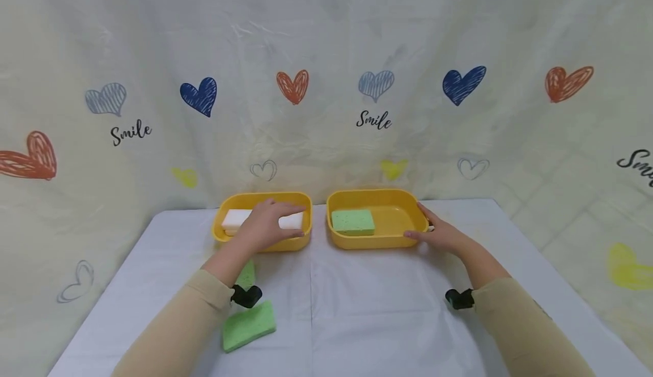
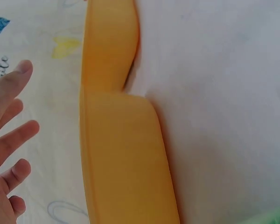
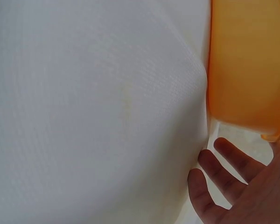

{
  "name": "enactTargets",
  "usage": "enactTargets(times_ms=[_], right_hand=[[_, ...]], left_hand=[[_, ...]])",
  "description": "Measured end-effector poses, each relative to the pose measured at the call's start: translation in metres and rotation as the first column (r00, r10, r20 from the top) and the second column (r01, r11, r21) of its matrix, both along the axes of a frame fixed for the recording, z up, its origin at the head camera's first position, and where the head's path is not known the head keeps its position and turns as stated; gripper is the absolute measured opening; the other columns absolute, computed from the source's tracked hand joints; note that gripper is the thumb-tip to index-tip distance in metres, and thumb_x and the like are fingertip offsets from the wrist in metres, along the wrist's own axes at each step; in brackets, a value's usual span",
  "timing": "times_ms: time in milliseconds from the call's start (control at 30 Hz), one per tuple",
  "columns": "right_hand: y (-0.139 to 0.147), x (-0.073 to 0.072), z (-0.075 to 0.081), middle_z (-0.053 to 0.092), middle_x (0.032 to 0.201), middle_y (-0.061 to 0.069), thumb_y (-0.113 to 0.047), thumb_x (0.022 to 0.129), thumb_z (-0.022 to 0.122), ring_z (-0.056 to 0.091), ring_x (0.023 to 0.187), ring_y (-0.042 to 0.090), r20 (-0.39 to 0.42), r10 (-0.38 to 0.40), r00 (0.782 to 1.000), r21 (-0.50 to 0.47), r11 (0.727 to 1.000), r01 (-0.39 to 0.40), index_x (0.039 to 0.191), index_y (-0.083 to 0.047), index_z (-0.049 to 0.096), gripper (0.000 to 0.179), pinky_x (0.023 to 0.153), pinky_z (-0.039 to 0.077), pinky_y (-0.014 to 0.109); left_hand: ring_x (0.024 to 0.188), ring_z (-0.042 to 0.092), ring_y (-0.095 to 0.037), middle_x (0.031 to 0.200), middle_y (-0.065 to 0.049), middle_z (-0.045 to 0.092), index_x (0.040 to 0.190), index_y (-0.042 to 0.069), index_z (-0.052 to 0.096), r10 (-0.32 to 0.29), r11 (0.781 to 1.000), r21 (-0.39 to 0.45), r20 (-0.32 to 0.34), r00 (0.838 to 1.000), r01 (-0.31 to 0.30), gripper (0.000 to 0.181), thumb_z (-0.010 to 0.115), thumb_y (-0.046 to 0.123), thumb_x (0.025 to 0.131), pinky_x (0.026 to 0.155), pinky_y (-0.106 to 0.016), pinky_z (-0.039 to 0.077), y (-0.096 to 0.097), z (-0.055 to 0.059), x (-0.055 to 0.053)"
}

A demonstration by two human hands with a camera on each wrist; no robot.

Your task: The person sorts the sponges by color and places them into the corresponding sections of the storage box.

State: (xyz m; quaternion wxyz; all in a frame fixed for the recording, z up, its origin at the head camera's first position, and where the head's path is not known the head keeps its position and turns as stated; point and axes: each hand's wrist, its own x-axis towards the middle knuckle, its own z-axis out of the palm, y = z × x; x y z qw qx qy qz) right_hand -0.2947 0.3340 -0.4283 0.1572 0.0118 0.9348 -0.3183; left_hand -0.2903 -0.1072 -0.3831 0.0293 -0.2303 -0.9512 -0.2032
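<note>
My left hand [image 1: 265, 225] is over the left yellow tray [image 1: 232, 200], overlapping the white sponges [image 1: 237, 217] in it. In the left wrist view its fingers [image 2: 18, 136] are spread and apart from the tray wall, with nothing between them. My right hand [image 1: 442, 234] is at the right end of the other yellow tray [image 1: 393, 242], thumb by the front corner and a finger at the rim. The right wrist view shows its other fingers [image 3: 224, 179] extended and spread below the tray's end. A green sponge [image 1: 353, 222] lies in the left part of that tray.
Two more green sponges lie on the white cloth in front of the left tray: one [image 1: 249, 327] nearer me, another [image 1: 246, 275] partly hidden by my left forearm. A curtain with hearts [image 1: 293, 87] hangs close behind both trays.
</note>
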Motion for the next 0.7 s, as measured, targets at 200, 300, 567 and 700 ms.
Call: enactTargets(times_ms=[200, 300, 567, 700], right_hand=[[0.002, 0.001, -0.001, 0.011, 0.159, 0.031, -0.069, 0.082, 0.065, 0.024, 0.137, 0.055, 0.005, -0.006, 1.0, 0.003, 1.0, 0.006, 0.16, -0.023, -0.008, 0.116, 0.106, 0.021, 0.074], [0.002, 0.001, -0.002, 0.012, 0.159, 0.031, -0.068, 0.083, 0.065, 0.026, 0.135, 0.055, 0.002, -0.007, 1.0, -0.001, 1.0, 0.007, 0.16, -0.022, -0.008, 0.116, 0.106, 0.022, 0.074], [0.001, 0.001, -0.002, 0.015, 0.157, 0.031, -0.067, 0.083, 0.065, 0.03, 0.133, 0.053, -0.005, 0.005, 1.0, -0.005, 1.0, -0.005, 0.16, -0.021, -0.008, 0.115, 0.107, 0.024, 0.073], [0.001, 0.001, -0.001, 0.015, 0.158, 0.031, -0.067, 0.084, 0.065, 0.029, 0.134, 0.053, -0.005, 0.005, 1.0, -0.004, 1.0, -0.005, 0.16, -0.022, -0.008, 0.114, 0.107, 0.024, 0.073]], left_hand=[[0.121, 0.05, -0.029, 0.134, 0.003, 0.063, 0.134, 0.029, 0.064, -0.008, 1.0, 0.0, -0.048, 0.999, 0.008, 0.058, 0.077, 0.05, 0.082, 0.104, -0.05, 0.036, -0.03, 0.003, 0.021], [0.116, 0.051, -0.026, 0.134, 0.004, 0.063, 0.134, 0.029, 0.064, -0.008, 1.0, -0.016, -0.067, 0.998, 0.007, 0.058, 0.078, 0.05, 0.082, 0.099, -0.048, 0.04, -0.046, 0.003, 0.03], [0.101, 0.051, -0.018, 0.132, 0.007, 0.064, 0.132, 0.031, 0.066, 0.027, 0.998, -0.048, -0.064, 0.998, -0.03, 0.058, 0.081, 0.049, 0.079, 0.084, -0.041, 0.043, -0.084, -0.002, 0.054], [0.103, 0.052, -0.022, 0.13, 0.004, 0.065, 0.131, 0.03, 0.067, 0.045, 0.996, -0.07, -0.051, 0.998, -0.048, 0.058, 0.08, 0.051, 0.078, 0.085, -0.044, 0.044, -0.098, -0.004, 0.065]])
